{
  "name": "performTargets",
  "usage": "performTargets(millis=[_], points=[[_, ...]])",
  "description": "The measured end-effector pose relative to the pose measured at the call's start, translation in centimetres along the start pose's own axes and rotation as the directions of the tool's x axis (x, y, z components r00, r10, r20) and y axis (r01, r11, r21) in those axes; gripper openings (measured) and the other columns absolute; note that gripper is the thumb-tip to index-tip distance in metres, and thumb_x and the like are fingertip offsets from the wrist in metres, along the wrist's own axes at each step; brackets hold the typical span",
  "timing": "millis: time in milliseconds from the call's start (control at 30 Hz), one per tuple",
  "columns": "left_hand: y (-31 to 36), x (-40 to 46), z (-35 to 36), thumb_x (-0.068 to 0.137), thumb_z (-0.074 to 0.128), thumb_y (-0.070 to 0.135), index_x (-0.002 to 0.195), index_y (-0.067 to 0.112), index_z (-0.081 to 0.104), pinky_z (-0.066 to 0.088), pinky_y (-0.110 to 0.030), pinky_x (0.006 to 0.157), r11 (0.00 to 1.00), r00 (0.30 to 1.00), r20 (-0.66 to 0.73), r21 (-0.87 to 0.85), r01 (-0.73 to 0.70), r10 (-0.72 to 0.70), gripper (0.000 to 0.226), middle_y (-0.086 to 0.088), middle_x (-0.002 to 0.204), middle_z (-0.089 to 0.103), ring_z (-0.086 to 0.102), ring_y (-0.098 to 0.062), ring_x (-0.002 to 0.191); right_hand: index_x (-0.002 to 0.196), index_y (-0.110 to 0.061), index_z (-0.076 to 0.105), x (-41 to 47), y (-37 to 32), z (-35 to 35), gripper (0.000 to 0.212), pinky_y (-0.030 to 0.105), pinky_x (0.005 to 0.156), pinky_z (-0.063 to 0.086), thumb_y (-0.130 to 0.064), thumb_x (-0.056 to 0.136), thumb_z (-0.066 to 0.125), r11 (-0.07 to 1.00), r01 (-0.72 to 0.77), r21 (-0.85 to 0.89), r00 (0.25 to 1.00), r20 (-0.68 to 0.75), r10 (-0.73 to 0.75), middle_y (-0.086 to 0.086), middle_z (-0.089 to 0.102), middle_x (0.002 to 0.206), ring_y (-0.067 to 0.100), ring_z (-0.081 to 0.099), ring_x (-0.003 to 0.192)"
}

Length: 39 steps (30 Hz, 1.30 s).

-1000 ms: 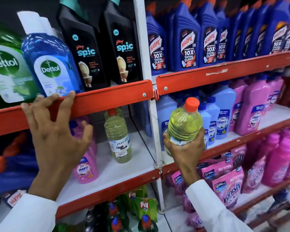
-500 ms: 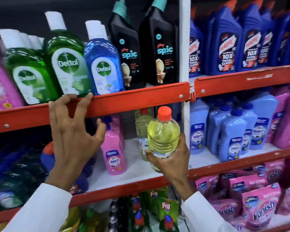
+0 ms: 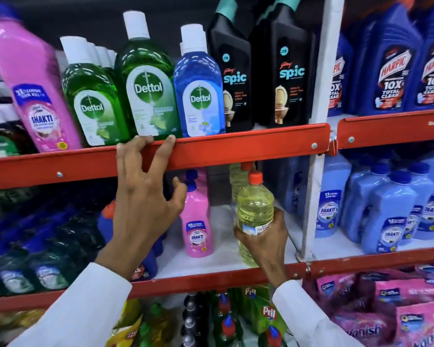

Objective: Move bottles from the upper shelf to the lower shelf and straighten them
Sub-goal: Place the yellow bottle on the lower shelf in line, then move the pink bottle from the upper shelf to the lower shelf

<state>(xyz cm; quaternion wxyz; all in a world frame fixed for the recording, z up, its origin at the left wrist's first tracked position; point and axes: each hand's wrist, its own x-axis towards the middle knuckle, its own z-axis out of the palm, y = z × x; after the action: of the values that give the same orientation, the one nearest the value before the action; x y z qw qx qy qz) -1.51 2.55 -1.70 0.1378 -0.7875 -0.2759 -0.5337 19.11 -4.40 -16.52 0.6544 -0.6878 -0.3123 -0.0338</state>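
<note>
Seemingly the job was somewhere in its middle when the head camera, the only view, caught this moment. A yellow bottle [image 3: 254, 209] with a red cap stood upright at the front of the lower shelf [image 3: 211, 276], its base at or just above the white board; whether it had fully landed could not be told. Close behind it stood a second bottle of the same kind [image 3: 238, 181], half hidden by the red rail, so by my reckoning at least one was already in place. A pink Shakti bottle [image 3: 198, 221] stood near on the left, apart from the yellow one. On the upper shelf [image 3: 236, 146] a full row waited: a leaning pink bottle [image 3: 33, 88], the green Dettol bottles [image 3: 145, 83], a blue Dettol bottle [image 3: 198, 88] and the black Spic bottles [image 3: 281, 71]; which of them were meant to come down was not clear. The right hand [image 3: 266, 236] was wrapped around the lower half of the yellow bottle, fingers closed over its label. The left hand [image 3: 140, 196] held nothing: fingers spread, two fingertips [image 3: 171, 139] hooked over the upper rail just below the Dettol row, thumb hanging loose beneath the rail.
</note>
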Motion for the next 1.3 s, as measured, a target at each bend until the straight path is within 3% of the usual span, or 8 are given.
performTargets(millis=[200, 333, 467, 600, 733, 967, 1100, 1300], points=[[0.0, -0.1, -0.3, 0.081, 0.069, 0.017, 0.148, 0.015, 0.049, 0.023, -0.060, 0.126, 1.000, 1.000, 0.018, 0.000, -0.014, 0.014, 0.069, -0.024, 0.138, 0.046, 0.032, -0.029, 0.135, 0.117, -0.019, 0.049, -0.4, -0.1, -0.1, 0.086, 0.026, 0.079, 0.052, -0.032, 0.047, 0.096, 0.999, -0.019, -0.047, 1.000, 0.014, 0.019, 0.004, 0.064, 0.109, 0.025, 0.067, 0.096], [-0.8, -0.2, -0.9, 0.083, 0.067, 0.023, 0.149, 0.017, 0.049, 0.017, -0.053, 0.130, 0.999, 0.999, 0.038, -0.003, -0.035, 0.035, 0.068, -0.020, 0.143, 0.045, 0.039, -0.033, 0.139, 0.141, -0.015, 0.037, -2.4, -2.3, -0.8, 0.099, 0.038, 0.105, 0.045, -0.040, 0.061, 0.090, 0.989, 0.089, -0.118, 0.992, -0.081, -0.099, 0.010, 0.045, 0.140, 0.025, 0.044, 0.131], [-2.1, -0.7, -1.8, 0.083, 0.066, 0.026, 0.144, 0.015, 0.054, 0.032, -0.062, 0.120, 1.000, 1.000, 0.006, 0.005, -0.017, 0.017, 0.063, -0.022, 0.141, 0.047, 0.040, -0.035, 0.137, 0.139, -0.017, 0.047, -3.1, -8.5, -1.7, 0.073, 0.040, 0.109, 0.042, -0.035, 0.077, 0.081, 0.925, 0.348, -0.150, 0.899, -0.225, -0.375, 0.002, 0.048, 0.139, 0.015, 0.041, 0.129], [-4.2, -1.0, -3.0, 0.083, 0.064, 0.030, 0.143, 0.016, 0.055, 0.029, -0.061, 0.121, 0.997, 1.000, -0.021, 0.075, 0.007, -0.005, 0.062, -0.021, 0.140, 0.049, 0.044, -0.038, 0.136, 0.124, -0.012, 0.064, -2.7, -15.7, -1.0, 0.042, 0.039, 0.103, 0.046, -0.021, 0.084, 0.075, 0.803, 0.589, -0.093, 0.775, -0.219, -0.593, 0.002, 0.061, 0.123, 0.015, 0.052, 0.117], [-7.4, -1.3, -4.5, 0.082, 0.066, 0.030, 0.142, 0.017, 0.056, 0.030, -0.061, 0.120, 0.992, 0.998, -0.048, 0.113, 0.054, -0.049, 0.062, -0.020, 0.140, 0.050, 0.046, -0.040, 0.133, 0.117, -0.011, 0.068, -3.2, -21.6, 1.6, 0.034, 0.035, 0.102, 0.046, -0.012, 0.083, 0.070, 0.710, 0.703, -0.022, 0.700, -0.152, -0.698, 0.006, 0.065, 0.115, 0.022, 0.058, 0.111], [-12.3, -1.5, -6.0, 0.079, 0.072, 0.020, 0.134, 0.016, 0.060, 0.039, -0.061, 0.112, 0.990, 0.999, -0.030, 0.130, 0.045, -0.042, 0.057, -0.018, 0.137, 0.055, 0.050, -0.042, 0.127, 0.125, -0.011, 0.058, -4.9, -31.3, 8.5, 0.046, 0.029, 0.103, 0.044, -0.011, 0.080, 0.066, 0.670, 0.736, 0.093, 0.670, 0.036, -0.741, 0.007, 0.060, 0.123, 0.022, 0.056, 0.116], [-13.5, -1.5, -5.9, 0.079, 0.075, 0.018, 0.126, 0.013, 0.064, 0.036, -0.058, 0.117, 0.993, 1.000, -0.020, 0.112, 0.024, -0.022, 0.048, -0.019, 0.133, 0.057, 0.050, -0.042, 0.128, 0.137, -0.005, 0.045, -4.9, -35.2, 13.3, 0.059, 0.039, 0.103, 0.047, -0.015, 0.083, 0.064, 0.638, 0.770, -0.031, 0.637, 0.111, -0.763, 0.014, 0.052, 0.136, 0.029, 0.049, 0.124], [-13.2, -1.6, -5.6, 0.078, 0.071, 0.017, 0.124, 0.018, 0.059, 0.044, -0.055, 0.112, 1.000, 0.998, -0.054, -0.012, 0.025, -0.026, 0.048, -0.016, 0.136, 0.053, 0.046, -0.038, 0.132, 0.148, 0.004, 0.025, -2.9, -39.0, 17.6, 0.082, 0.038, 0.115, 0.035, -0.021, 0.083, 0.067, 0.639, 0.742, -0.203, 0.665, 0.104, -0.739, 0.023, 0.035, 0.154, 0.035, 0.038, 0.139]])
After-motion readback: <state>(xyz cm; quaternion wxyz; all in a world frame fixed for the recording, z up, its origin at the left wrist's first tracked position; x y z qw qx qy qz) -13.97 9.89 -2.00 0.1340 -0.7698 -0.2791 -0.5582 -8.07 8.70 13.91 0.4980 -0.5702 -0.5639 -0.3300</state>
